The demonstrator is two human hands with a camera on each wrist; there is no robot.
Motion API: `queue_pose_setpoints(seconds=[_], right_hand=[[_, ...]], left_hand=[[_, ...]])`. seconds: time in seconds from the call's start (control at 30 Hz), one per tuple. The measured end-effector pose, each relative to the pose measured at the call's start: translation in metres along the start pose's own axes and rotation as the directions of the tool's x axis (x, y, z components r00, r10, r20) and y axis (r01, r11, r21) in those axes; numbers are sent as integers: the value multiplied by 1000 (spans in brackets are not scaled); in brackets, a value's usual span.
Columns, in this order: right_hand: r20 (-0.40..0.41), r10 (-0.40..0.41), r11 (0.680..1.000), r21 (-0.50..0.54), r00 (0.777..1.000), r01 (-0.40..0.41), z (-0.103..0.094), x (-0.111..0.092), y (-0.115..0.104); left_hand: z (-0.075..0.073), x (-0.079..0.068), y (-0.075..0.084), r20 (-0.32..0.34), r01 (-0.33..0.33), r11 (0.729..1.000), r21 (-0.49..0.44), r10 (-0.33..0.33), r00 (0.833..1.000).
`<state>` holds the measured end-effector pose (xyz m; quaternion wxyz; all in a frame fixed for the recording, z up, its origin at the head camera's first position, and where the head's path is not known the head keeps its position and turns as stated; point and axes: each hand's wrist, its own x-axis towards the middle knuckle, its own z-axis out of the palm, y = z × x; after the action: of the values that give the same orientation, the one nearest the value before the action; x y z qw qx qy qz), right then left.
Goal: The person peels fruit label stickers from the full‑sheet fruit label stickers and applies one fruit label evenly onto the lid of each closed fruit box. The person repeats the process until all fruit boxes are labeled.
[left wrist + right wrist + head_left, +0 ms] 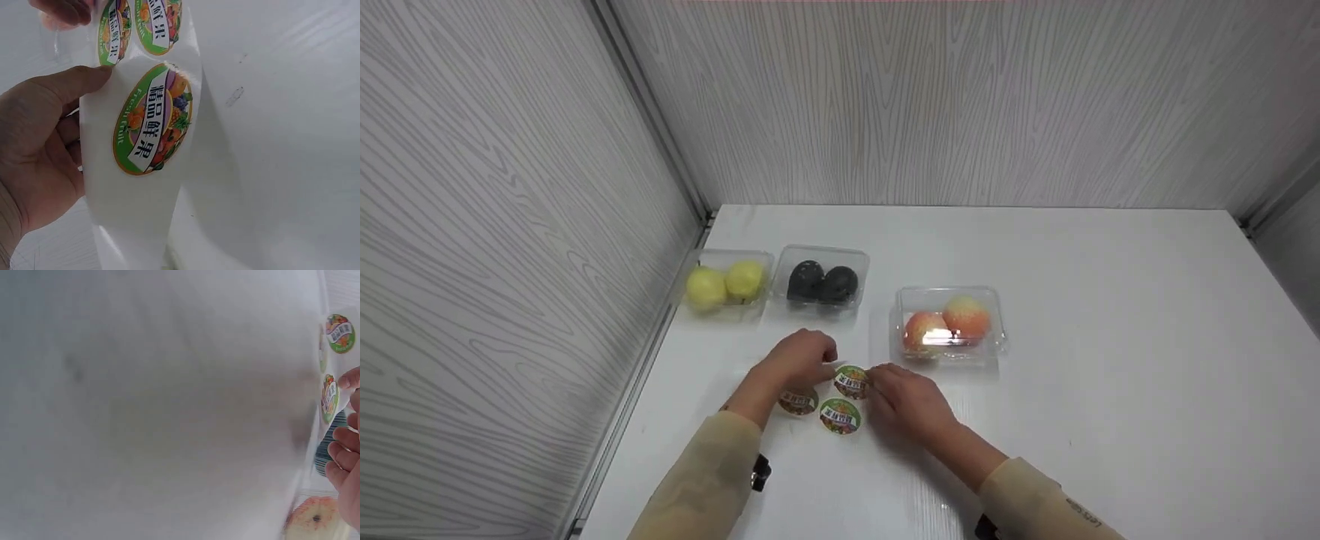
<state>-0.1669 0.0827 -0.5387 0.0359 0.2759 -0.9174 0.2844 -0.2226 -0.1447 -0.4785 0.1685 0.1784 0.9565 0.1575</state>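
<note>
My left hand (802, 356) holds a sheet of round fruit stickers (140, 219), its thumb on the face and the other fingers behind. The white backing is lifted and slightly bent. Three stickers show on it, green-edged with fruit pictures; the largest in the left wrist view is the nearest sticker (153, 121). From the other side my right hand (911, 397) pinches the sheet's edge beside the far sticker (851, 382). Its thumb is largely hidden, while several of its curled fingers (337, 472) show in the right wrist view.
Beyond the hands stand three clear plastic boxes: one with yellow pears (706, 288), one with dark round fruits (838, 285), and one with red-yellow peach-like fruits (966, 319). The white table (1110, 360) meets grey wood-grain panels at the left and back.
</note>
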Motion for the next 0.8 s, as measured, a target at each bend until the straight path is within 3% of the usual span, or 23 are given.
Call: queue_pose_setpoints(seconds=[0.1, 0.27, 0.47, 0.63, 0.8], right_hand=[[-137, 39, 999, 16, 990, -37, -8, -2, -7], [-335, 41, 999, 45, 941, -28, -24, -4, -13], [-477, 5, 997, 66, 879, 29, -44, 1, -16], [-574, -30, 993, 75, 818, 88, -62, 9, -19], [-641, -47, 987, 90, 766, 136, -79, 19, -18]], left_hand=[[-10, -12, 2, -34, -30, 995, -98, 27, 999], [-29, -29, 6, -126, -104, 972, -208, 79, 989], [-53, -38, 28, -248, -97, 954, -282, 25, 968], [-65, -36, 56, -370, -102, 946, -306, -19, 929], [-67, -28, 82, -472, -156, 947, -280, 6, 881]])
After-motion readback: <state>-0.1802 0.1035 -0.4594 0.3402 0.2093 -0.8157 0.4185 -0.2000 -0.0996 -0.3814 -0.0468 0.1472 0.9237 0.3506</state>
